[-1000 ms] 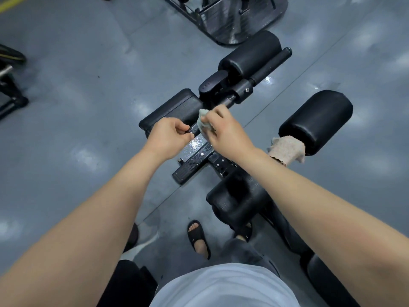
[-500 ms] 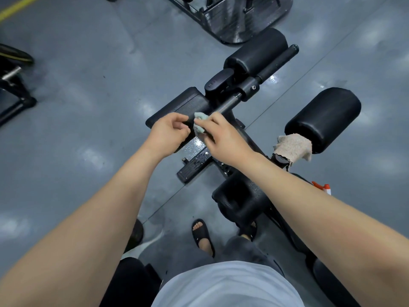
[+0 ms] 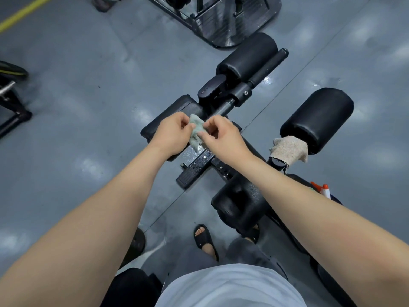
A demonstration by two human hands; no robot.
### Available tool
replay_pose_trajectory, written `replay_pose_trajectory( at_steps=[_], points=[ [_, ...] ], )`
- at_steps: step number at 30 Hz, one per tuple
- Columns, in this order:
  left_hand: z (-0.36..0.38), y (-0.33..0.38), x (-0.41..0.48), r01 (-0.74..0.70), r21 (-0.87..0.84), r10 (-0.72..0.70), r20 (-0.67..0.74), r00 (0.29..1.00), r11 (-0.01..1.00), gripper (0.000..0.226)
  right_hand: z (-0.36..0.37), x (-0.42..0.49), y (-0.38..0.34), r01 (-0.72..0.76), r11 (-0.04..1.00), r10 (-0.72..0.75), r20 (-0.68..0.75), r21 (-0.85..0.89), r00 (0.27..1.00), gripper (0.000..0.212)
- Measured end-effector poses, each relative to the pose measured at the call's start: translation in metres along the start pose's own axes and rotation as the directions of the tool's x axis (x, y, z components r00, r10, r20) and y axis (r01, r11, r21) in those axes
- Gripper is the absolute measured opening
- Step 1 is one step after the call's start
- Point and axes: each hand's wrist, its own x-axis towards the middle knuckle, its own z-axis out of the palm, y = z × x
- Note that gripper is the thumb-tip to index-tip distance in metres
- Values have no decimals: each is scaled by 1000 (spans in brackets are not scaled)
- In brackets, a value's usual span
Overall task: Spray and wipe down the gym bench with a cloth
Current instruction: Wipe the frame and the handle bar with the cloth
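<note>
A small pale green cloth (image 3: 195,132) hangs between my two hands above the black gym bench frame (image 3: 194,167). My left hand (image 3: 172,135) pinches its left edge and my right hand (image 3: 221,136) pinches its right edge. The wet metal bar of the frame shines just below them. Black roller pads stand at the back (image 3: 247,55) and at the right (image 3: 318,117). A beige towel (image 3: 290,149) is draped at the near end of the right pad. The orange and white top of a spray bottle (image 3: 322,189) peeks out behind my right forearm.
Another black machine base (image 3: 223,21) stands at the top on the grey floor (image 3: 77,107). Dark equipment (image 3: 11,103) sits at the left edge. A yellow floor line (image 3: 24,13) crosses the top left. My sandalled foot (image 3: 204,239) is beside the bench's padded block (image 3: 241,200).
My hands have spread the cloth between them and lifted it slightly off the bar. The left hand now pinches the cloth, which the right hand held alone before.
</note>
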Motion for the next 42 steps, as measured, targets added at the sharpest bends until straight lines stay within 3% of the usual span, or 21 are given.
replay_pose_trajectory(
  at_steps=[4, 8, 12, 17, 20, 22, 24, 27, 29, 31, 34, 39, 42],
  points=[
    [0, 7, 6, -36, 33, 36, 15, 999, 999, 5, -1, 10, -3, 0, 996, -1, -9, -88, 1000, 16],
    [-8, 9, 9, -63, -160, 82, 114, 990, 985, 13, -14, 13, -1, -117, 987, 116, 16, 106, 993, 15],
    [-16, 9, 13, -48, -221, 97, 214, 972, 974, 25, -25, 11, -3, -168, 904, 133, 115, 393, 984, 12],
    [-25, 19, 7, -15, -411, 127, 246, 961, 911, 33, -26, 13, -5, -153, 921, 122, 108, 357, 987, 16],
    [-27, 25, 10, 2, -327, 20, 64, 998, 945, 32, -30, 16, -2, -165, 950, 157, 50, 265, 986, 15],
    [-28, 22, 17, 62, -234, -68, -21, 997, 970, 30, -33, 17, 5, -228, 933, 206, 104, 280, 973, 19],
    [-25, 16, 22, 96, -90, -95, 8, 995, 991, 24, -31, 15, 11, -276, 936, 239, 182, 216, 954, 16],
    [-11, 7, 25, 15, 177, -17, 12, 1000, 984, 23, -23, 13, 26, -303, 953, 297, 140, 25, 945, 19],
    [-1, 10, 21, -36, 198, 38, -5, 999, 979, 19, -20, 13, 34, -313, 950, 313, 113, -19, 943, 18],
    [7, 16, 16, -46, 179, 25, 116, 993, 983, 37, -20, 12, 39, -317, 947, 320, 119, -47, 940, 16],
    [18, 20, 13, -113, 341, 6, 301, 954, 933, 52, -22, 9, 45, -310, 950, 311, 132, -32, 941, 15],
    [32, 23, 22, -154, 472, 30, 261, 965, 868, 34, -25, 11, 53, -292, 956, 286, 125, 31, 950, 8],
    [38, 30, 28, -162, 544, 45, 223, 974, 823, 46, -32, 16, 54, -298, 950, 294, 60, 92, 954, 12]
  ],
)
